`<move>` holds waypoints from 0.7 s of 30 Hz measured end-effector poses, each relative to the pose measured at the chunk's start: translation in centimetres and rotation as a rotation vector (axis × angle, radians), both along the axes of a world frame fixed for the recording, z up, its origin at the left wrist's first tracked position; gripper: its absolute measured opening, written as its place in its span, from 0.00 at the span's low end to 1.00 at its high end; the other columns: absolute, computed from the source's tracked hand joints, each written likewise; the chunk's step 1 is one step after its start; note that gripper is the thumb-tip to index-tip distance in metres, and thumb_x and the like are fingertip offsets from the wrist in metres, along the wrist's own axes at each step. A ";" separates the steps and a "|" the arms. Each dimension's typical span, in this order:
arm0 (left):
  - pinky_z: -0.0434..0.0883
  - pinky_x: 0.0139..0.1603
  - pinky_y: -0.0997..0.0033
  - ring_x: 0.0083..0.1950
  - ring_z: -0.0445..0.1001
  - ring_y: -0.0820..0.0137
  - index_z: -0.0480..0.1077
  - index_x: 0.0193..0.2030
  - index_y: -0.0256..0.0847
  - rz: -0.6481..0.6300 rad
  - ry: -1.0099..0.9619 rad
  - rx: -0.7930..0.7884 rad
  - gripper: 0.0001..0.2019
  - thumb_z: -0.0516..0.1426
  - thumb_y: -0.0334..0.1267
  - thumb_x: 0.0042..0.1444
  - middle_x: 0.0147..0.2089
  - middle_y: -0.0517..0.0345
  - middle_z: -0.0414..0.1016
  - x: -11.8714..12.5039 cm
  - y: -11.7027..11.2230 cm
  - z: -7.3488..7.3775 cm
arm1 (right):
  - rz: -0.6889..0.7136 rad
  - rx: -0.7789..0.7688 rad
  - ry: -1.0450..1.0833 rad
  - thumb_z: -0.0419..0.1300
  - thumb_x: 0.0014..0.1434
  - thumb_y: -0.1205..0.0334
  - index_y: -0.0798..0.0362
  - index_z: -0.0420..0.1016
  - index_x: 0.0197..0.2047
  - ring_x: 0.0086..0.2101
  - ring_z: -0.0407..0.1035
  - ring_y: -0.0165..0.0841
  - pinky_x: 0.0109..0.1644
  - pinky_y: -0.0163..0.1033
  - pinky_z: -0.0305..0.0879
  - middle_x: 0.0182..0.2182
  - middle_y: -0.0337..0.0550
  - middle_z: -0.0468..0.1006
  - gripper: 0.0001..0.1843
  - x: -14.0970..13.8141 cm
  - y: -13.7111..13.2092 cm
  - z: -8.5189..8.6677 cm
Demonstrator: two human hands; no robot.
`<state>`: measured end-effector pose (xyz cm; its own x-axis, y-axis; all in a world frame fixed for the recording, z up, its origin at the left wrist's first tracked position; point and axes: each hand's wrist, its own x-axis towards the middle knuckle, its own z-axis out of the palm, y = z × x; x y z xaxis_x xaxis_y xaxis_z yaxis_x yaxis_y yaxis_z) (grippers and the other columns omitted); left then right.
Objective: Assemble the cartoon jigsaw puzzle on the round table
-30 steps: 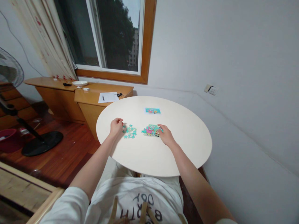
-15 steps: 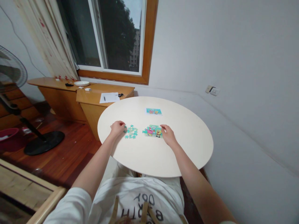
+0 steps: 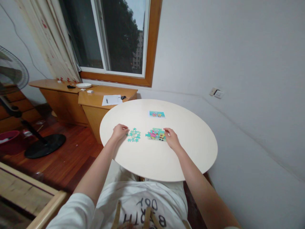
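Observation:
My left hand point(image 3: 120, 131) is at the left edge of a loose heap of green jigsaw pieces point(image 3: 134, 135), its thumb and fingers drawn together in a pinch. Whatever lies between those fingertips is too small to make out. To the right is a partly assembled jigsaw puzzle point(image 3: 156, 135) with pink, yellow and teal cartoon figures and an uneven left side. My right hand point(image 3: 171, 136) rests at the puzzle's right edge, fingers stretched out and touching its upper right corner. Beyond the puzzle lies a small picture card point(image 3: 157, 114) with similar figures.
Everything lies on a cream oval table point(image 3: 152, 162). A wooden cabinet point(image 3: 92, 113) at the back left carries a sheet of paper point(image 3: 111, 100) and a white plate point(image 3: 83, 85). A standing fan point(image 3: 45, 144) is on the left; a wall borders the right.
My left hand's fingertips have shifted very slightly at the edge of the loose pieces. My right hand has stayed at the puzzle's edge, and the view has barely moved.

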<state>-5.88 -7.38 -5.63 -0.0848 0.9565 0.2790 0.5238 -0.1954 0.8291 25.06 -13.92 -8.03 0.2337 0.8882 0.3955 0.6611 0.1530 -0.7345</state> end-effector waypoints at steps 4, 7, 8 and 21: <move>0.67 0.37 0.61 0.31 0.74 0.58 0.73 0.18 0.42 -0.010 -0.037 0.003 0.03 0.63 0.32 0.35 0.20 0.54 0.73 0.0 0.0 0.1 | 0.002 -0.003 0.001 0.51 0.54 0.65 0.51 0.74 0.43 0.43 0.71 0.35 0.53 0.45 0.65 0.41 0.45 0.76 0.15 0.1 0.0 0.0; 0.66 0.34 0.63 0.31 0.73 0.60 0.73 0.19 0.41 -0.024 -0.094 0.014 0.02 0.63 0.34 0.36 0.21 0.53 0.73 -0.1 -0.2 0.3 | 0.003 -0.002 0.002 0.51 0.54 0.64 0.50 0.74 0.43 0.43 0.71 0.35 0.53 0.45 0.66 0.41 0.44 0.76 0.15 0.1 0.0 0.0; 0.66 0.33 0.64 0.30 0.72 0.62 0.73 0.20 0.41 -0.033 -0.117 0.016 0.03 0.63 0.35 0.37 0.22 0.53 0.74 -0.3 -0.4 0.4 | 0.003 -0.002 0.003 0.51 0.54 0.64 0.50 0.74 0.42 0.43 0.71 0.35 0.53 0.45 0.66 0.40 0.44 0.76 0.15 0.1 0.0 0.0; 0.63 0.29 0.69 0.28 0.70 0.66 0.77 0.25 0.39 -0.143 0.024 0.006 0.12 0.65 0.44 0.33 0.26 0.54 0.77 -1.4 -3.0 0.1 | 0.000 -0.007 0.008 0.50 0.54 0.65 0.51 0.74 0.42 0.41 0.71 0.35 0.52 0.45 0.66 0.40 0.44 0.76 0.15 0.0 0.0 0.2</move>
<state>-7.25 -10.41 -5.53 0.0588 0.9566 0.2854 0.5099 -0.2746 0.8152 25.10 -13.91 -7.85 0.2369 0.8910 0.3873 0.6553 0.1477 -0.7408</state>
